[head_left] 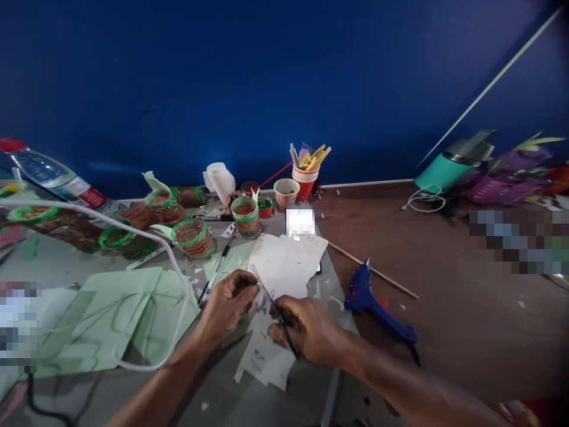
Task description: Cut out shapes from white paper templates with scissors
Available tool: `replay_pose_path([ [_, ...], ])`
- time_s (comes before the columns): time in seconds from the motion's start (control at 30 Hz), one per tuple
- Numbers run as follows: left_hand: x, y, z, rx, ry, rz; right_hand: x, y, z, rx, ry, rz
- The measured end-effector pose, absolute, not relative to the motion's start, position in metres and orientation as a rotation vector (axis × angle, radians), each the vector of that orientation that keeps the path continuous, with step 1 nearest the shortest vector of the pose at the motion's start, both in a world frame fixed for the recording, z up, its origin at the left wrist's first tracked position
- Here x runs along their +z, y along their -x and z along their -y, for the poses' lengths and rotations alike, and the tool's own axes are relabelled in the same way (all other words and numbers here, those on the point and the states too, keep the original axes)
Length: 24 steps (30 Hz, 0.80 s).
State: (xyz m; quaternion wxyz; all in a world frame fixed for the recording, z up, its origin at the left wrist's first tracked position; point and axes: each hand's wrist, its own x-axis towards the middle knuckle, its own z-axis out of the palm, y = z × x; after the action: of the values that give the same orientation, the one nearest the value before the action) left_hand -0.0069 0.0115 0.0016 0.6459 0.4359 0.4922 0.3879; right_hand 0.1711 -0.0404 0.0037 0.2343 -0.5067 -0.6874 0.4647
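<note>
My right hand (297, 332) is closed round dark-handled scissors (283, 325), whose thin blades point up and left. Just left of the blades, my left hand (233, 296) has its thumb and fingertips pressed together; whatever is between them is too small to make out. Below the hands lies a cut white paper piece (264, 359) with small dark drawn marks. A larger white sheet (287, 261) with ragged edges is spread beyond the hands. A black pen (222, 258) rests beside my left hand.
Painted brown and green cups (246, 218) stand behind and to the left. Green paper (102, 308) and a white cable (180, 284) lie at left. A blue glue gun (377, 308), a wooden stick (391, 279) and a red-striped cup of tools (305, 181) are on the right and at the back.
</note>
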Motion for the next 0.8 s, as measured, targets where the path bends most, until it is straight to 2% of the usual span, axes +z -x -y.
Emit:
replay_pose_path([
  [0.33, 0.0011, 0.009, -0.011, 0.86, -1.009, -1.127, -0.0037, -0.1731, 0.0413, 1.287, 1.327, 1.854],
  [0.53, 0.0039, 0.0066, -0.012, 0.959, -0.98, -1.102, -0.0051, -0.1697, 0.0432, 1.541, 1.199, 1.519],
  [0.8, 0.0039, 0.0083, -0.0127, 0.909, -0.978, -1.06, -0.0021, -0.1731, 0.0429, 1.584, 1.113, 1.49],
])
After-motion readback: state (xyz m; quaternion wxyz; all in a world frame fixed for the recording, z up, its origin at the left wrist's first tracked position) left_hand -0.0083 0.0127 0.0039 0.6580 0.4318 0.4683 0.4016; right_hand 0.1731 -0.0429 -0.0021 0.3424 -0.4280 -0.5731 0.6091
